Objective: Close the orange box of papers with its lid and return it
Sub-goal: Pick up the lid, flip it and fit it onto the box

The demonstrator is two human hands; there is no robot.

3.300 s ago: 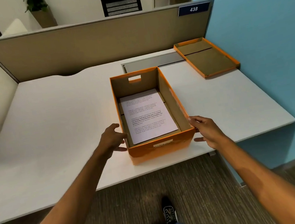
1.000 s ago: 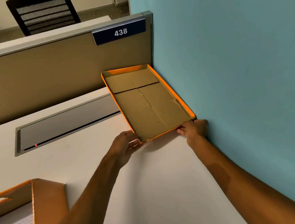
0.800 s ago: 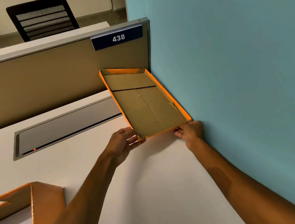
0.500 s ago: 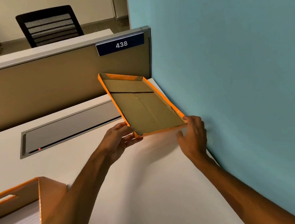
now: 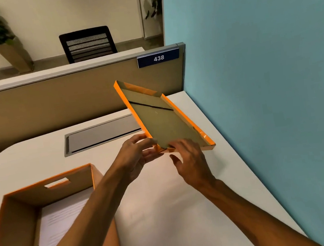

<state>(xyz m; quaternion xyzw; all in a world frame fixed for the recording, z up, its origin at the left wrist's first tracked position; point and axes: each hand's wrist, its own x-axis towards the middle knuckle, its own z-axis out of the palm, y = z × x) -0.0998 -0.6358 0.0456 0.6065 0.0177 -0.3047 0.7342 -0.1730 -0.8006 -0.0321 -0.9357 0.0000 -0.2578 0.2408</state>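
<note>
Lid (image 5: 162,116) raised off the bench (image 5: 164,206), tilted, brown inside facing the camera, far end up and away from both hands. Left hand (image 5: 134,158) clamped on the lid's near left corner, thumb on top, fingers beneath. Right hand (image 5: 189,160) just right of it on the near edge, fingers spread; grip there impossible to tell. Box (image 5: 46,222) below and left of the left hand, open on the bench, papers (image 5: 60,220) inside, well apart from the lid.
</note>
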